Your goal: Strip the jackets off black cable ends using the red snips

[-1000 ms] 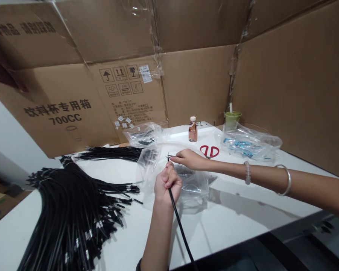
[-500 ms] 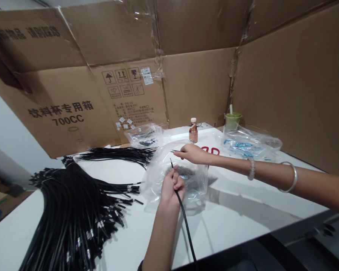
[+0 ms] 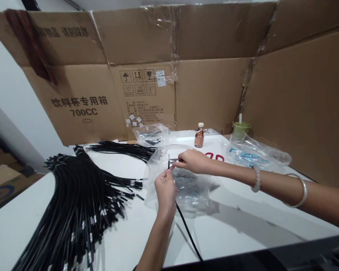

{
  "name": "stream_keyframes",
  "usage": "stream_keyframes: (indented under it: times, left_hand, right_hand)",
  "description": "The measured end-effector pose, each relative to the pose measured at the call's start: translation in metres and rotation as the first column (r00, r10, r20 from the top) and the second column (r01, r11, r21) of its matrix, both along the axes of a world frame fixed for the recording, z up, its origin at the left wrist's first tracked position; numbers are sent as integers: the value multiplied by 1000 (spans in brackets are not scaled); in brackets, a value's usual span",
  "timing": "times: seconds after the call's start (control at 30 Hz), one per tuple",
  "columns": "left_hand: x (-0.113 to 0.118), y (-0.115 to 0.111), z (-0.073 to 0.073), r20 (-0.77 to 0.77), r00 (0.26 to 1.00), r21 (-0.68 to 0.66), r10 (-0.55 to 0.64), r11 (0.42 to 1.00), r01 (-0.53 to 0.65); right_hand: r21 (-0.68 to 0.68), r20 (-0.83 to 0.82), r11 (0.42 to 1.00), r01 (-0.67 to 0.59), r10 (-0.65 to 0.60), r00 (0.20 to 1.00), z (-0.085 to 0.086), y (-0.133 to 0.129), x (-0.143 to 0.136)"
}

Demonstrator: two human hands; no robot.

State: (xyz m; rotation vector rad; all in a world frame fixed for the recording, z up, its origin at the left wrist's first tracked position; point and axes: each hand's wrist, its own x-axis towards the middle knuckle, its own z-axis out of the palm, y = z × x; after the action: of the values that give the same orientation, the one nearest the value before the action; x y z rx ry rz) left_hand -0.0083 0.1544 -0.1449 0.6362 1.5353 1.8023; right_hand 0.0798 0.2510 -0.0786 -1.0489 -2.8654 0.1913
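Head view, centre of the frame: our left hand (image 3: 165,188) has its grip clamped on a single black cable (image 3: 183,222) just below its tip. Our right hand (image 3: 193,161) has its grip pinched together on a small thin piece (image 3: 173,160), which meets the cable tip; too small to tell what it is.

Both hands sit above a clear plastic bag (image 3: 186,184) of small dark parts, on the white desk (image 3: 243,222).

Cable orientation: the long axis runs from the lower-centre edge of the frame up and slightly left to the tip at the frame centre. The tip points up, nearly vertical, a little way out of the left fist. The tail drops off the near desk edge.

How we would do this step well, as a judgement:
- Keep the left grip close to the tip so the free end stays stiff and doesn't wander.
- Line the small piece up with the cable axis before pushing; an angled start will likely kink the tip.
- Work over the bag so a dropped piece lands there.

Around it: a big bundle of black cables (image 3: 79,203) at lower left, a second bag (image 3: 152,135) behind, a small bottle (image 3: 199,135), a green cup (image 3: 241,130), red scissors handles (image 3: 217,156) partly hidden by the right hand, cardboard walls (image 3: 209,86) behind.
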Motion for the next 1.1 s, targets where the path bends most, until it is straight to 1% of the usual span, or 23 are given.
stream_keyframes:
  times: [0.07, 0.13, 0.2, 0.27, 0.33, 0.4, 0.53, 0.6, 0.67, 0.77, 0.83, 0.97, 1.1]
  left_hand:
    - [-2, 1, -2, -107, 994, 7, -3, 1000, 3]
    - [-4, 2, -2, -229, 973, 21, 9, 1000, -4]
    - [-7, 1, -1, -354, 935, 19, 31, 999, -26]
    - [-9, -1, 1, -476, 878, -20, 44, 998, -60]
    - [-9, -4, 5, -592, 805, -83, 31, 992, -100]
    - [-10, -7, 11, -695, 719, -152, -9, 979, -135]
    - [-14, -7, 29, -847, 507, -287, -158, 940, -187]
    - [-19, -4, 36, -886, 395, -344, -244, 915, -208]
    - [-24, 1, 39, -903, 295, -383, -313, 897, -219]
    - [-31, 8, 36, -908, 181, -413, -379, 883, -224]
    - [-34, 11, 31, -906, 132, -423, -403, 875, -236]
    - [-38, 14, 20, -895, 62, -441, -441, 857, -267]
    - [-38, 13, 17, -882, 18, -456, -471, 843, -286]
  right_hand:
    - [-11, 22, 1000, 19, -18, 1000, -2, 1, -4]
    - [-22, 45, 999, 45, -44, 998, -2, 3, -6]
    - [-36, 68, 997, 62, -60, 996, 1, 5, -9]
    - [-56, 87, 996, 69, -64, 994, 5, 7, -11]
    - [-82, 104, 994, 79, -70, 992, 10, 9, -13]
    - [-109, 116, 990, 92, -79, 990, 14, 12, -14]
    - [-138, 107, 984, 115, -100, 989, 15, 19, -12]
    - [-142, 85, 982, 125, -114, 990, 13, 23, -10]
    - [-149, 63, 979, 139, -130, 989, 10, 27, -7]
    - [-167, 39, 975, 149, -145, 989, 7, 33, -1]
    - [-184, 37, 972, 145, -141, 989, 6, 34, 2]
    - [-214, 54, 969, 125, -116, 992, 5, 31, 6]
    - [-218, 74, 970, 111, -97, 993, 2, 28, 1]
